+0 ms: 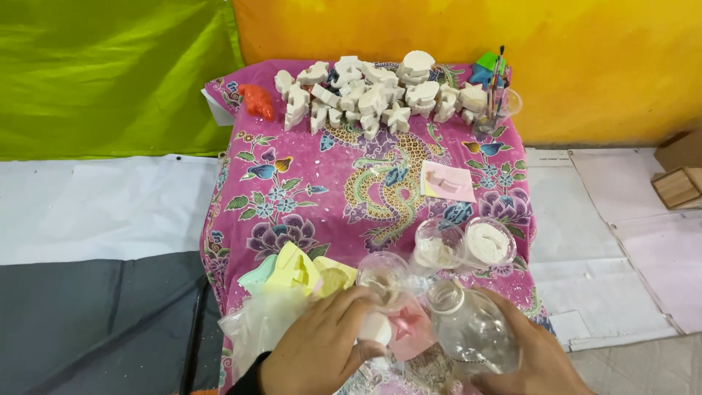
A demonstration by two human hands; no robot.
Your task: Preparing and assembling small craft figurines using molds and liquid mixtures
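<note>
1. Many white cast figures already stand at the counter's far edge; a pink mould near the front looks unfilled, judging by its bare star hollow.
2. The right hand wraps a clear bottle, tilted left toward a small clear cup.
3. The left hand pinches a white lump, touching the mould.

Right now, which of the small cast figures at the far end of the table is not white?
The orange figure at the left end of the group; all the others are plain white.
</note>
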